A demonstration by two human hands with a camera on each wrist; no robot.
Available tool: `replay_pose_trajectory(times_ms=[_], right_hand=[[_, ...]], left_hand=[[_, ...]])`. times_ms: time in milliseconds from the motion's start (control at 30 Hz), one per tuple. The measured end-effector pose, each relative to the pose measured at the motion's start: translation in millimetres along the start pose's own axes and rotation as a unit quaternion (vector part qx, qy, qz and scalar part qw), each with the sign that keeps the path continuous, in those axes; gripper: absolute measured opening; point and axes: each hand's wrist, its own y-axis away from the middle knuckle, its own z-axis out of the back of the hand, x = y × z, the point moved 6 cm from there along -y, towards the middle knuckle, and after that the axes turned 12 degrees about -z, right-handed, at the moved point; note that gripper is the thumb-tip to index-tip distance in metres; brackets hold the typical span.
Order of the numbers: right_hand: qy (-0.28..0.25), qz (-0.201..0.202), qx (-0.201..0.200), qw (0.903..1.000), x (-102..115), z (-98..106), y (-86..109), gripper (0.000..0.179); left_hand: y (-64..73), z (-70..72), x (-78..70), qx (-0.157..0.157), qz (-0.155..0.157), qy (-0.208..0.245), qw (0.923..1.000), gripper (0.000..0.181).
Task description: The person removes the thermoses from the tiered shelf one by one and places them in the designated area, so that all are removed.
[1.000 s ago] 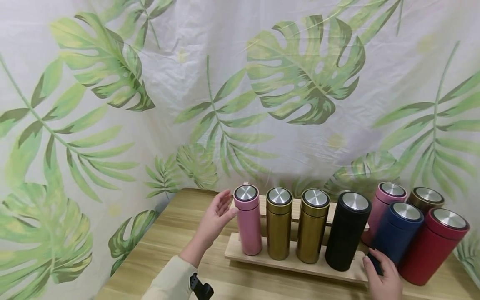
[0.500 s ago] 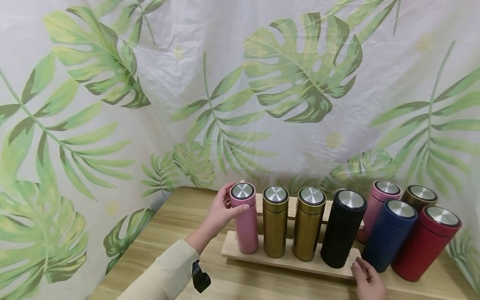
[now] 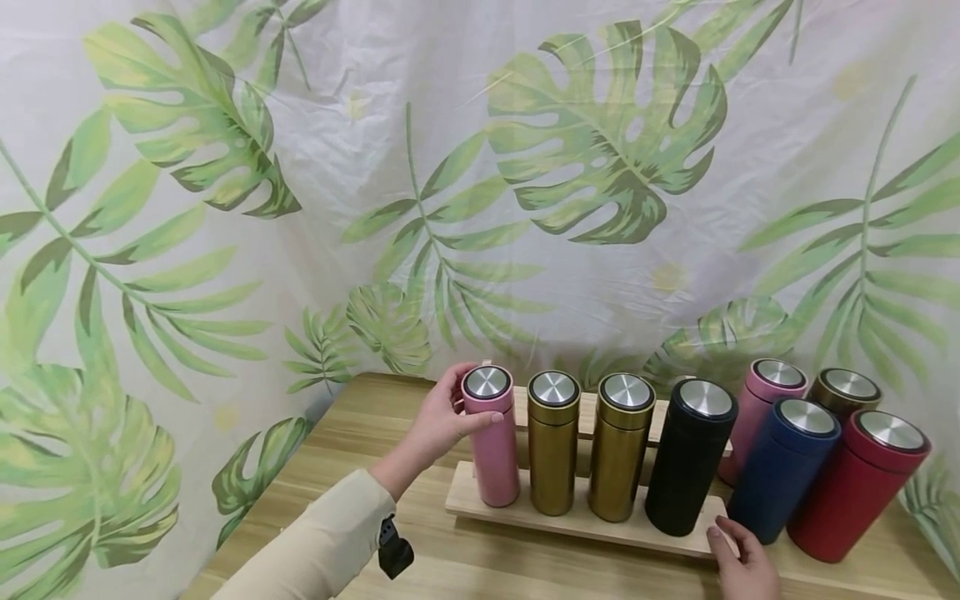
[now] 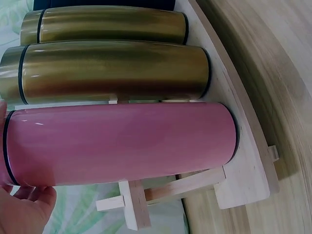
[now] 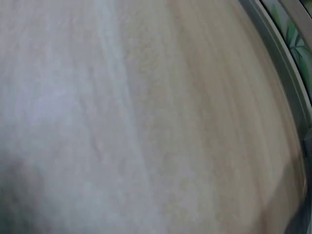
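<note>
My left hand [image 3: 442,421] grips the upper part of a pink thermos bottle [image 3: 497,458], thumb across its front just under the cap. In the left wrist view, the same pink bottle [image 4: 122,144] stands on the lower shelf of a light wooden rack [image 3: 517,518]. Along that shelf also stand two gold bottles [image 3: 553,458] [image 3: 618,467] and a black bottle [image 3: 686,467], all upright with silver lid tops. My right hand [image 3: 742,562] holds the right end of the shelf between thumb and fingers. The right wrist view shows only blurred wood tabletop [image 5: 146,122], not the hand.
Right of the rack stand a blue bottle [image 3: 783,475], a red bottle [image 3: 855,492], another pink bottle [image 3: 750,417] and a bronze bottle [image 3: 847,390], close together. A leaf-print cloth [image 3: 420,167] hangs behind the wooden table [image 3: 360,433], whose left edge shows.
My left hand has moved right from beside the pink bottle and now grips its top. My right hand has moved left from beside the blue bottle to the shelf's right end.
</note>
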Motion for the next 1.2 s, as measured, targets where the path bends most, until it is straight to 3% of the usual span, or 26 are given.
replay_pose_trajectory(times_ms=[267, 400, 633, 767, 1200], right_hand=[[-0.001, 0.000, 0.000, 1.0000, 2.1, -0.3, 0.9, 0.036], [0.012, 0.008, 0.003, 0.9999, 3.1, -2.4, 0.9, 0.042], [0.004, -0.010, -0.003, 0.9999, 1.1, -0.6, 0.7, 0.029], [0.011, -0.007, -0.007, 0.9999, 2.1, -0.3, 0.7, 0.039], [0.025, -0.030, -0.002, 0.9992, -1.8, -1.4, -2.6, 0.044]], left_hand=[[-0.9, 0.1, -6.1, 0.006, -0.011, -0.035, 0.9993, 0.069], [-0.4, 0.3, -8.1, 0.000, -0.009, -0.044, 0.9990, 0.067], [3.4, 1.6, -9.9, -0.018, -0.014, -0.048, 0.9986, 0.065], [5.5, 7.1, -15.1, -0.031, -0.029, -0.055, 0.9976, 0.065], [8.6, 30.9, -27.2, -0.041, -0.031, -0.097, 0.9939, 0.064]])
